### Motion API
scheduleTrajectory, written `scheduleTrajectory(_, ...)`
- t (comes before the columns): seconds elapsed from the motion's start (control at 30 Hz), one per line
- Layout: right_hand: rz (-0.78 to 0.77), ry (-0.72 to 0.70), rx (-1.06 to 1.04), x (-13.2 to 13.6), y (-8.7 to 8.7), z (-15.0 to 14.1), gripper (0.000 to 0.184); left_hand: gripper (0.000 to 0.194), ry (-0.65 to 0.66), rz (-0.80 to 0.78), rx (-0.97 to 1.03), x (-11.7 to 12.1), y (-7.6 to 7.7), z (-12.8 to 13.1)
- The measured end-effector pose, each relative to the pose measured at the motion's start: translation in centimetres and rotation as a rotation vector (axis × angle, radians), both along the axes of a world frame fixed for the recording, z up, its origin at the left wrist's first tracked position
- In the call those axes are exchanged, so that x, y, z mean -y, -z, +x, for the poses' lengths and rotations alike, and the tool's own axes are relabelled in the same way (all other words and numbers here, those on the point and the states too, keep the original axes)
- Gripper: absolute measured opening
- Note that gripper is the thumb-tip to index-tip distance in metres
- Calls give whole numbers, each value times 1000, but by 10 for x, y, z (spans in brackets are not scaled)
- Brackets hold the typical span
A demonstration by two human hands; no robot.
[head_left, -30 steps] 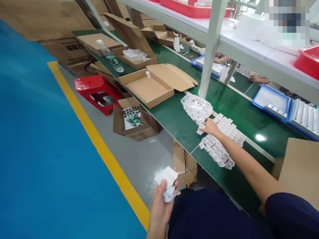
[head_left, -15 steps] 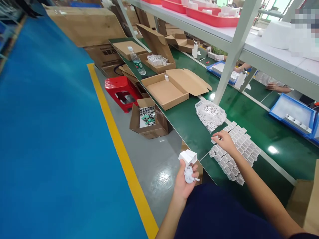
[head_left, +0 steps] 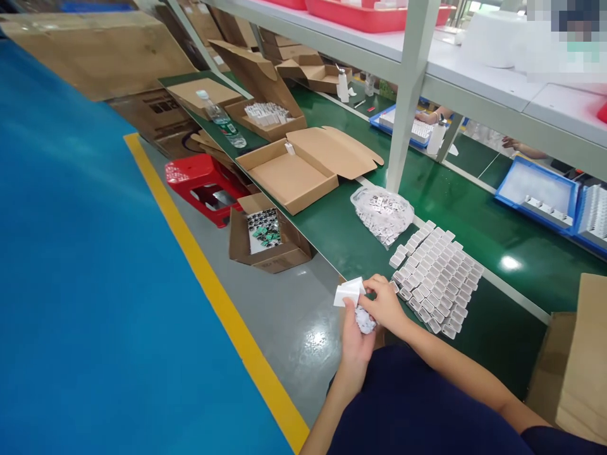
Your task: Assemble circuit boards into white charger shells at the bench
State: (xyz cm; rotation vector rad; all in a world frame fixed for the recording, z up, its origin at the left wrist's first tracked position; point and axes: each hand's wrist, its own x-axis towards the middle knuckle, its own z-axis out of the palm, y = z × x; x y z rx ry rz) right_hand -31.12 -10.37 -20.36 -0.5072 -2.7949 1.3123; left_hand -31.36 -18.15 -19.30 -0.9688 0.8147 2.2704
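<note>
Left grip [head_left: 355, 344] is clenched around a crumpled white wad [head_left: 365, 320], with a small square white piece [head_left: 348, 293] sitting up at the fingertips. Right grip [head_left: 386, 306] is half curled, its fingers [head_left: 374, 285] up against that piece, though on my feed I can't tell if they're actually pinching it. Tip from where I'm sitting: keep the pinch light and hold the piece clear of the wad, because those thin corners look easy to crush. Both grips are hanging around the edge of the green bench [head_left: 360, 249], and right beside them are tightly packed rows of matching white pieces [head_left: 436, 278]. Just past those, a clear plastic bag [head_left: 382, 215] sits stuffed with small pieces. Further along the bench there's an open flat cardboard box [head_left: 287, 177], and down on the floor a box of printed sheets [head_left: 260, 235] and a red stool [head_left: 203, 186]. Way out at the far end I can see a water bottle [head_left: 222, 120], a blue tray [head_left: 535, 193] and a co-worker's hand [head_left: 427, 117].
</note>
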Motion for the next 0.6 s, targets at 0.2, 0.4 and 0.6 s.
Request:
scheduleTrajectory(0.2,226,-45,193,-36,25,-29,15,12,76,-63,-3,5,29,-9)
scheduleTrajectory(0.4,503,-86,395,-62,53,-49,26,12,115,-126,-2,21,47,-16)
scheduleTrajectory(0.6,522,-117,476,-61,51,-58,29,11,246,-195,-62,26,52,-18)
